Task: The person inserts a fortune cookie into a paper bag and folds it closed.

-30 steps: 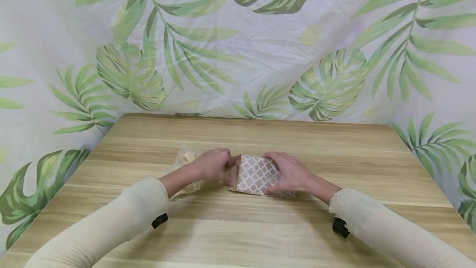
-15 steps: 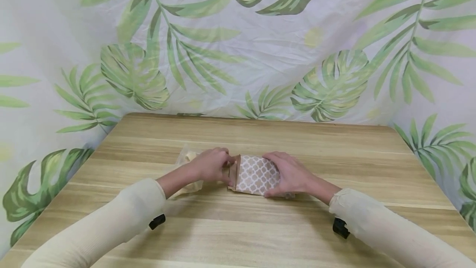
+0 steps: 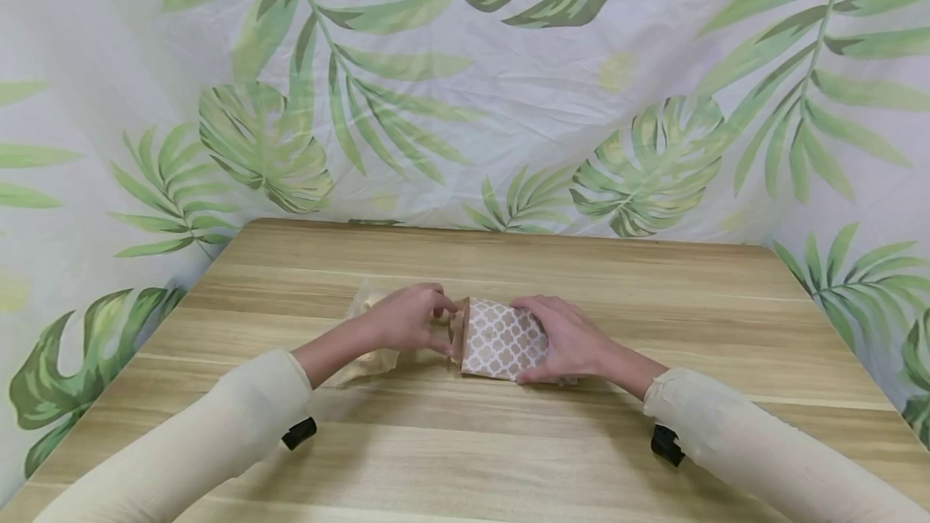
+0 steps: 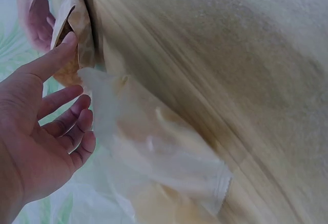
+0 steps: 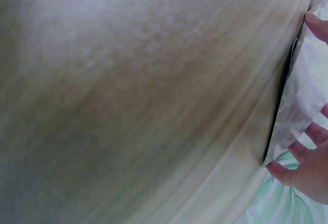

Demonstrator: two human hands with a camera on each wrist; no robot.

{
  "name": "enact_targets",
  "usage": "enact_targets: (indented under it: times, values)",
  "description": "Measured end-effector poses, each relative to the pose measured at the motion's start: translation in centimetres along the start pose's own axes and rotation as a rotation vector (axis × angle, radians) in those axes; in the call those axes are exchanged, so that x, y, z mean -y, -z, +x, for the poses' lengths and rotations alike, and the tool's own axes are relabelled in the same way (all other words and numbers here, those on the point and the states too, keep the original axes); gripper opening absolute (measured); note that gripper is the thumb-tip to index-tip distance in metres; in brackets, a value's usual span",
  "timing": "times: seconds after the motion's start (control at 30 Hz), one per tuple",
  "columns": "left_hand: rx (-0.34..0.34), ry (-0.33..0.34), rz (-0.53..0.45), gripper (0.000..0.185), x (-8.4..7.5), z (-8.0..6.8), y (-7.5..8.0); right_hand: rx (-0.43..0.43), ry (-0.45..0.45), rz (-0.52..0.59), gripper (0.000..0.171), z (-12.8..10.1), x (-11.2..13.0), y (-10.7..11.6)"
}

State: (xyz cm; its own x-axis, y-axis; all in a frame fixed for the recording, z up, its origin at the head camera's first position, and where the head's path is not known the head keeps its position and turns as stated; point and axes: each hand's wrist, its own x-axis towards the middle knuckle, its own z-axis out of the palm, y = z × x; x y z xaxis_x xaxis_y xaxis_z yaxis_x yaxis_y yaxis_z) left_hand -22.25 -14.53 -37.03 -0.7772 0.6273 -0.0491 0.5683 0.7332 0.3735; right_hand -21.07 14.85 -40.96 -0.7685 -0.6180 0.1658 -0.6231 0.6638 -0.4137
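A brown paper bag (image 3: 501,339) with a white lattice pattern lies on its side on the wooden table, its mouth facing left. My right hand (image 3: 570,341) grips its closed end, thumb on the near side and fingers on the far side. At the mouth, my left hand (image 3: 410,320) has its thumb and index finger spread, fingertips right at the rim. The left wrist view shows the left thumb against the gaping opening of the paper bag (image 4: 84,29), the other fingers loosely bent. Behind the left hand lies a clear plastic bag (image 4: 154,137) with pale yellow pieces inside.
The wooden table (image 3: 465,450) reaches back to a hanging cloth (image 3: 450,87) printed with green leaves. Black wrist cameras sit under both cream sleeves (image 3: 203,418).
The left hand has shifted slightly left, and the paper bag's mouth looks more spread and rounded. The right hand keeps its hold in the same place.
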Motion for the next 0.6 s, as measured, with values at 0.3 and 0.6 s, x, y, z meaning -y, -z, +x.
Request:
enact_targets:
  times: [0.3, 0.6]
  values:
    - [-0.069, 0.032, -0.047, 0.051, 1.5, -1.2, 1.8, 0.007, -0.008, 0.003, 0.106, 0.1, 0.0, 0.0]
    - [-0.175, 0.022, -0.029, 0.028, 4.1, -3.0, 3.3, 0.011, -0.012, 0.019, 0.105, 0.1, -0.1, 0.0]
